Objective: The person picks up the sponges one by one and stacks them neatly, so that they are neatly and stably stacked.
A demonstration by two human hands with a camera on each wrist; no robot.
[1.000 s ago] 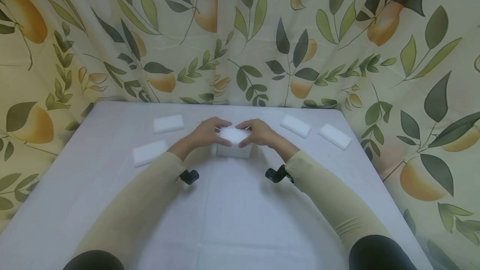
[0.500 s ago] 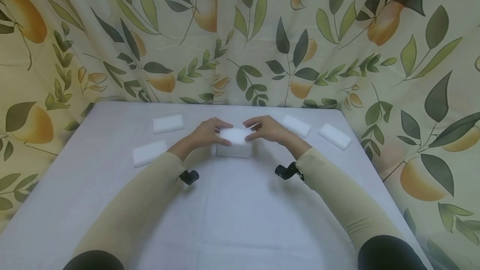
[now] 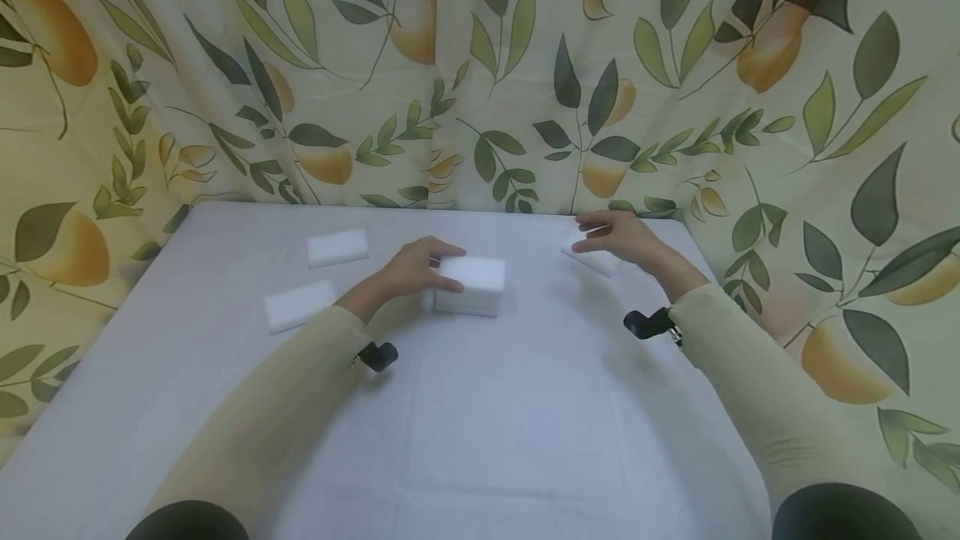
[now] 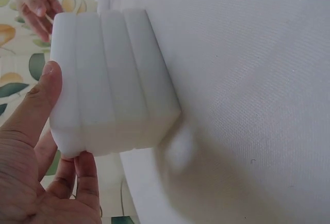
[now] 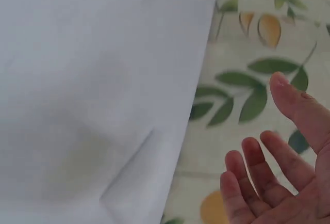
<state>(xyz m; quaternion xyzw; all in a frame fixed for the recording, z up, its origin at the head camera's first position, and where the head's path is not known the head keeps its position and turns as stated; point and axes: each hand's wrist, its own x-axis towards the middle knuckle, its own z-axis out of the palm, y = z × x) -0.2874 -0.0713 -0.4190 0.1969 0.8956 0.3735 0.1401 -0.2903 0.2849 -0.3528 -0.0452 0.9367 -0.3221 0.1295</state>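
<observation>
Near the middle of the table is a neat stack of white sponge-like blocks (image 3: 480,283), layered flat in the left wrist view (image 4: 113,69). My left hand (image 3: 416,267) holds the stack's left end, thumb on the near side and fingers at the far side, around the top block. My right hand (image 3: 628,242) is over a loose white block (image 3: 592,261) at the back right and partly covers it. Its fingers are spread and hold nothing in the right wrist view, where that block (image 5: 136,177) lies apart from them.
Two more loose white blocks lie at the left, one farther back (image 3: 337,248) and one nearer (image 3: 300,307) beside my left forearm. The white-covered table (image 3: 480,423) ends at a patterned curtain (image 3: 480,107) at the back.
My right hand has let go of the stack and moved right, over the loose blocks there; the outermost one is now hidden. My left hand has stayed on the stack.
</observation>
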